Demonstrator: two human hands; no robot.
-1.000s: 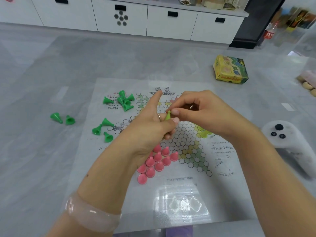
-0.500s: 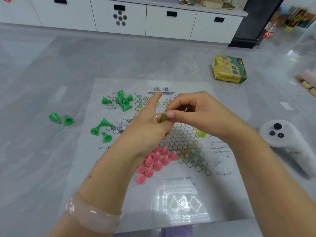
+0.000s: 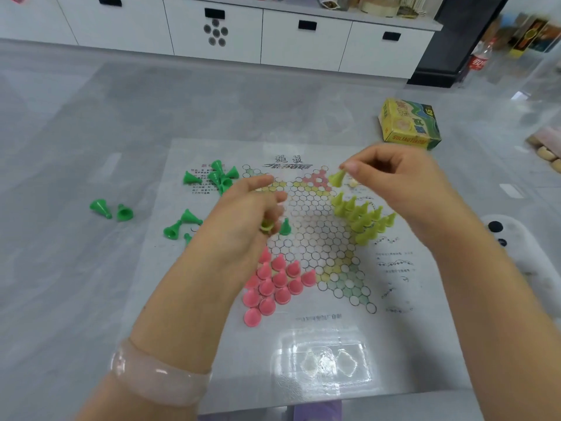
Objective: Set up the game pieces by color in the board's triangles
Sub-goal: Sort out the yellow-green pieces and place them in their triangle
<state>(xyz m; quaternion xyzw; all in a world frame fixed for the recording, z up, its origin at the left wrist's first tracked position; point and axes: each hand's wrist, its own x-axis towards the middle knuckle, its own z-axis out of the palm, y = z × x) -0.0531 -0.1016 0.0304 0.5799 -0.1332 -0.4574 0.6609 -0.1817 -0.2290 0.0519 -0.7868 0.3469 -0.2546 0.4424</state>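
A paper star board (image 3: 315, 226) lies flat on the grey surface. Several pink pieces (image 3: 273, 284) fill its lower-left triangle, and several yellow-green pieces (image 3: 362, 218) stand in its right triangle. My right hand (image 3: 400, 183) pinches one yellow-green piece (image 3: 337, 178) by its tip above the board's upper right. My left hand (image 3: 246, 220) hovers over the board's left side, curled around a yellow-green piece (image 3: 266, 226). One dark green piece (image 3: 284, 227) stands on the board beside that hand. Loose green pieces (image 3: 220, 177) lie at the board's upper left.
More green pieces lie left of the board (image 3: 110, 209) and at its left edge (image 3: 179, 224). A yellow-green box (image 3: 408, 126) sits beyond the board's right corner. A white controller (image 3: 522, 247) rests at the right. White cabinets (image 3: 212, 28) run along the back.
The hands were joined over the board's middle and have parted. My right hand moved up and right with a yellow-green piece; my left hand dropped slightly left. The yellow-green row is uncovered.
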